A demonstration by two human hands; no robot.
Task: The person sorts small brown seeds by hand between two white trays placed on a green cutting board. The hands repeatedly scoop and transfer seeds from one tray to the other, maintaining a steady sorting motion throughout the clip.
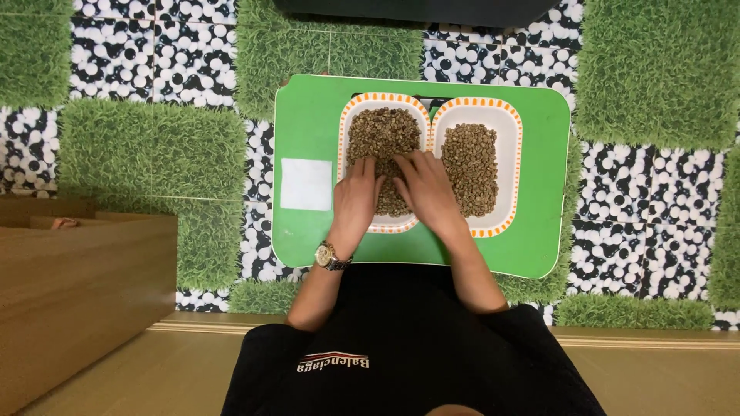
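Two white oblong dishes with orange-dotted rims sit side by side on a green tray (308, 123). The left dish (344, 123) and the right dish (509, 131) both hold small brown-green beans (470, 158). My left hand (356, 192) and my right hand (425, 189) rest palm down in the near half of the left dish, fingers spread on the beans (383, 132). The hands nearly touch. A wristwatch (331, 256) is on my left wrist. Whether either hand pinches a bean is hidden.
A white square paper (306, 184) lies on the tray left of the dishes. The tray rests on a floor of grass-like mats (154, 150) and black-and-white pebble tiles (640, 200). Wooden steps (77, 285) stand at the left. A dark object (416, 9) lies at the top.
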